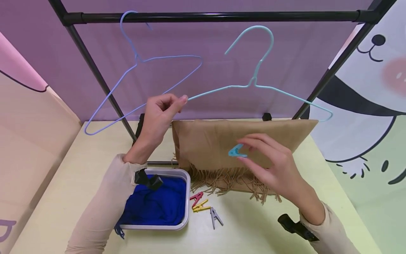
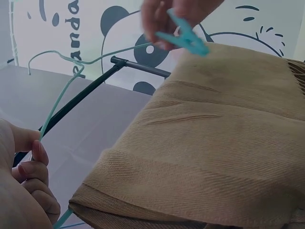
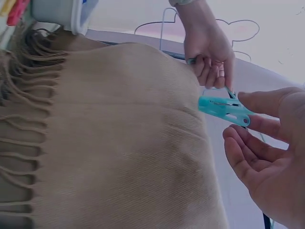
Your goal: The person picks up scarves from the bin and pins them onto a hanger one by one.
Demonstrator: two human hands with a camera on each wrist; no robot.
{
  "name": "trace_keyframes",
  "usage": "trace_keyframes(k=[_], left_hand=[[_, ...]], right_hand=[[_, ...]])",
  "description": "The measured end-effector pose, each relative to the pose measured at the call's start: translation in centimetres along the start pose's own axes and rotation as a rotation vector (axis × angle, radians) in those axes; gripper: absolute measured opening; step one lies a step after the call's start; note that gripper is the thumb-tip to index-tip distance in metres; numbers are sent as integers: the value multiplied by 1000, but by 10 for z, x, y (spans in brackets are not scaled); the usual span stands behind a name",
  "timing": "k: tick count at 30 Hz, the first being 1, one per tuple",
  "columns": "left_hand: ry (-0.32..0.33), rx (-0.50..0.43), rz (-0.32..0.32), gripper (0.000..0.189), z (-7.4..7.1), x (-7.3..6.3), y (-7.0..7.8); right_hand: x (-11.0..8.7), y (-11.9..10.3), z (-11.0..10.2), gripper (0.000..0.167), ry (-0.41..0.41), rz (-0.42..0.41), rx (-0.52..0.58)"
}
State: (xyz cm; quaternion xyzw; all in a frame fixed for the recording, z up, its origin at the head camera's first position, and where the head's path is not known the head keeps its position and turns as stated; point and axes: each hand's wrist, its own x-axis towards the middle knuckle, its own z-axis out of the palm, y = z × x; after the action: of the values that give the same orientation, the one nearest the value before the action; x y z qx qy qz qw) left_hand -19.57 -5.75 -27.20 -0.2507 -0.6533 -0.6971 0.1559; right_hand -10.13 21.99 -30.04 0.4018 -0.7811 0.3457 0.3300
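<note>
My left hand [image 1: 160, 118] pinches the left arm of a mint-green hanger [image 1: 253, 83], whose hook stands free below the black rail. Over the hanger's lower bar hangs a brown fringed scarf [image 1: 206, 144], its tassels reaching the table. Between the thumb and fingertips of my right hand [image 1: 272, 162] is a turquoise clothespin [image 1: 236, 151], held in front of the scarf. In the right wrist view the clothespin [image 3: 224, 109] points toward the scarf's folded edge, and I cannot tell whether it touches the cloth.
A blue hanger [image 1: 111, 93] hangs from the black rack's rail [image 1: 206, 17] at left. Below stands a white tub [image 1: 187, 197] with blue fringed cloth [image 1: 155, 204]. Beside it lie red [image 1: 196, 198], yellow [image 1: 201, 206] and grey [image 1: 215, 217] clothespins on the table.
</note>
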Motion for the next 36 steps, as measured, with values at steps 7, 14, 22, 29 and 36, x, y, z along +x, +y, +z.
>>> trace_keyframes(k=[7,14,22,29,36], left_hand=[[1,9,3,30,2,4,-1],[7,17,-2,30,4,5,-2],[-11,13,-5,31,7,5,-2],[-17,11,-8,32,10,6,-1],[-22,4,-8,32,12,6,-1]], right_hand=[[27,6,-1,42,16,-34,21],[46,11,1,27,3,-21,81],[67,12,12,24,-2,-47,144],[81,18,28,13,1,-75,91],[90,32,43,11,-12,-37,123]])
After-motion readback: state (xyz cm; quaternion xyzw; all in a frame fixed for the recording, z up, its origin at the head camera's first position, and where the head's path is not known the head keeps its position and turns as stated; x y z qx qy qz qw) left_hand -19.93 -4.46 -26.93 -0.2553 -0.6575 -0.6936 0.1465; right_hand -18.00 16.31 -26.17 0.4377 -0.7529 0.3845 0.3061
